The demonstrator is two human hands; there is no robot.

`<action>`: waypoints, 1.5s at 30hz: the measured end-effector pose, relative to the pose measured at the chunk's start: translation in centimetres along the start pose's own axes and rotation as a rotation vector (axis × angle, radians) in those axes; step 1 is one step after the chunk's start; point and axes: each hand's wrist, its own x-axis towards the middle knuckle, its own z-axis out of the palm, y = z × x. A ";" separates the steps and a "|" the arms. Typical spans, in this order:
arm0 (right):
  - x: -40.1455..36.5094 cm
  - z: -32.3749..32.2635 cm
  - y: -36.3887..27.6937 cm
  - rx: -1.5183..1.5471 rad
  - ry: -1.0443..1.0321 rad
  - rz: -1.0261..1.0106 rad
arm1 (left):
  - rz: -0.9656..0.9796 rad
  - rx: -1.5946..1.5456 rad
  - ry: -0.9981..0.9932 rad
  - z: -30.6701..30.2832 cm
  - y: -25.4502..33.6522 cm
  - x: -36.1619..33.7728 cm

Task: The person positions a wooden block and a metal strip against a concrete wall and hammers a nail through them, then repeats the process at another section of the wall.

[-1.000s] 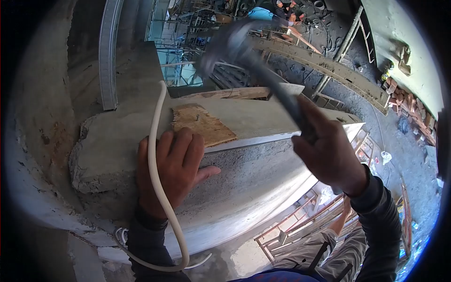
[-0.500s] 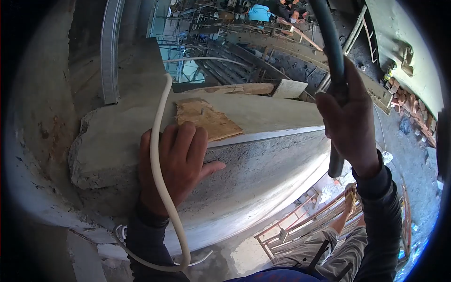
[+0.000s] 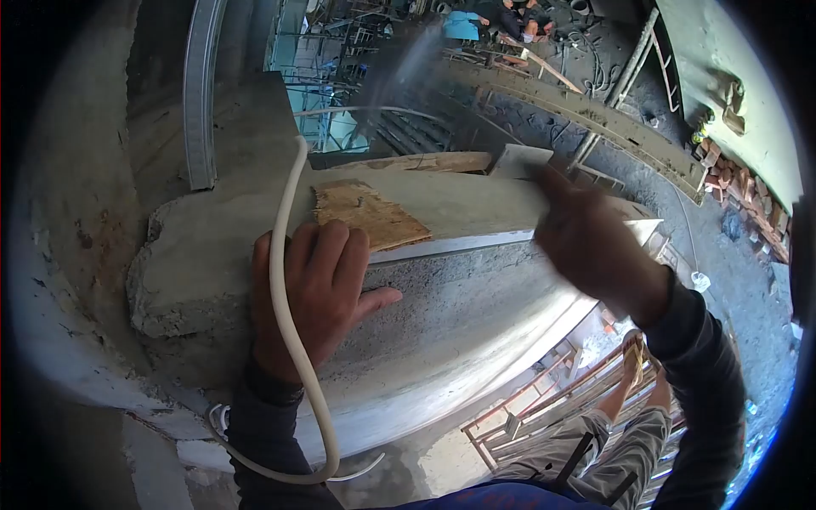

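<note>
My left hand rests on the near edge of a concrete ledge, thumb spread along its side face and fingertips at the plywood piece. A small nail stands up from that plywood. A cream flexible tube runs across the back of this hand. My right hand, blurred by motion, is closed around the handle of a hammer, over the ledge's right part. The hammer is smeared into a dark streak with a bright glint, so its exact shape is hard to make out.
A metal stud rises from the ledge at left. Behind lie a wooden board and stacked metal bars. A person sits far off near a blue object. Below, my feet are by scaffold rails; bricks lie at right.
My right hand has swung the hammer left and down from upright, so it now leans toward the far left. My left hand stays on the plywood's edge.
</note>
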 end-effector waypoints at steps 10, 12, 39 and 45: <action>3.3 -3.2 -1.4 0.121 0.397 0.169 | 0.017 -0.020 0.059 0.3 -0.2 0.0; 0.8 0.0 0.5 -0.081 -0.002 -0.059 | 0.021 -0.037 0.055 0.4 -0.2 0.1; 0.7 0.1 -1.0 0.045 -0.548 0.248 | 0.020 -0.010 0.066 0.3 -0.2 0.1; 3.0 -4.8 -1.1 0.152 0.229 0.222 | 0.025 0.004 0.070 0.3 -0.2 0.1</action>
